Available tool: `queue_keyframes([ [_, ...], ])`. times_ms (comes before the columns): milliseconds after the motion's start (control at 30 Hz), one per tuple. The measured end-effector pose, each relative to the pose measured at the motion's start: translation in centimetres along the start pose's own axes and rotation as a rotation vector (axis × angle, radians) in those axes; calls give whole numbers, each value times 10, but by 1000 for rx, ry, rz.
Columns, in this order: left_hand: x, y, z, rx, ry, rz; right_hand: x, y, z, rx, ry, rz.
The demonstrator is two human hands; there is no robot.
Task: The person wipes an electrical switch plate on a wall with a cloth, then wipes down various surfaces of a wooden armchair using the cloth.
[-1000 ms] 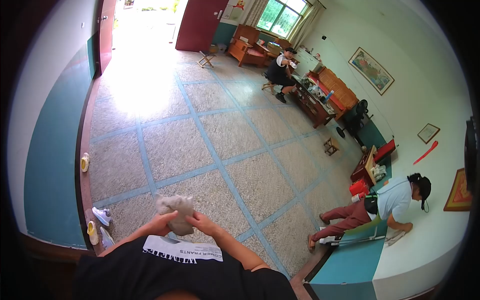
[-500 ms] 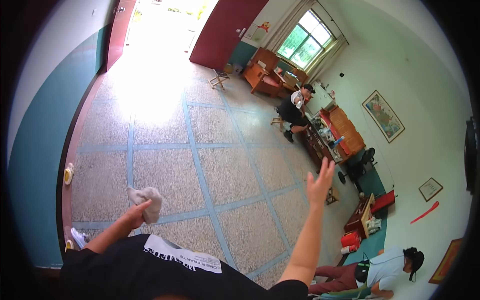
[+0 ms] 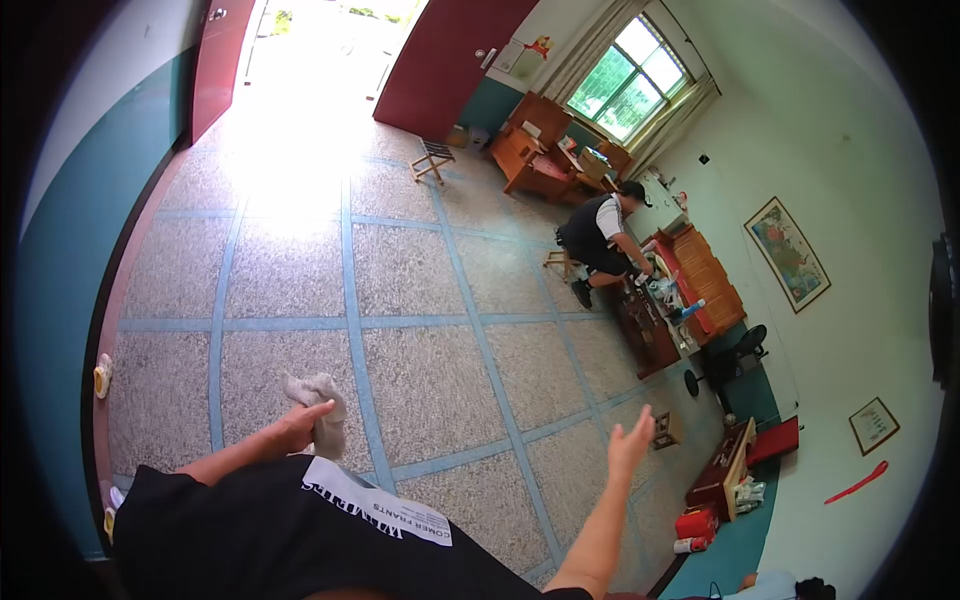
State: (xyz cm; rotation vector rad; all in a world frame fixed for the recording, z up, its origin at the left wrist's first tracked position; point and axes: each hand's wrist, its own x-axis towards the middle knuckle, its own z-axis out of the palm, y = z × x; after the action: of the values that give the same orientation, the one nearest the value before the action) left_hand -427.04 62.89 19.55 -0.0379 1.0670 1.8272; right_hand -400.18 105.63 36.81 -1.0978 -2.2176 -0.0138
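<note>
My left hand (image 3: 297, 424) is closed around a bunched grey cloth (image 3: 328, 440), holding it in front of my black shirt (image 3: 230, 530). One end of the cloth sticks up above my fingers, and the rest hangs below them. Off to the right, my right arm reaches out over the floor. My right hand (image 3: 627, 450) is held up in the air with its fingers apart and nothing in it. Beyond that hand, a small wooden stool (image 3: 668, 430) stands on the floor.
Speckled floor (image 3: 415, 375) with blue strips stretches toward an open red door (image 3: 455, 60). A person (image 3: 605, 230) sits on a stool at a cluttered low table (image 3: 650, 335). A folding stool (image 3: 432, 160) stands near the door. Shoes (image 3: 103, 376) lie along the left wall.
My view has shifted. My right hand is lower, and the cloth remains in my left hand. The seated person now leans over the table; the person at lower right has mostly left view.
</note>
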Motion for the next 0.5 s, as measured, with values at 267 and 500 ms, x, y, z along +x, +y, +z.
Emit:
queue_keyframes([
  [267,91,61,6,-98,26,150,19,-152,245,407,-522,-496],
  [500,225,140,28,-256,-6,136,0,-61,362,252,-780,-81],
])
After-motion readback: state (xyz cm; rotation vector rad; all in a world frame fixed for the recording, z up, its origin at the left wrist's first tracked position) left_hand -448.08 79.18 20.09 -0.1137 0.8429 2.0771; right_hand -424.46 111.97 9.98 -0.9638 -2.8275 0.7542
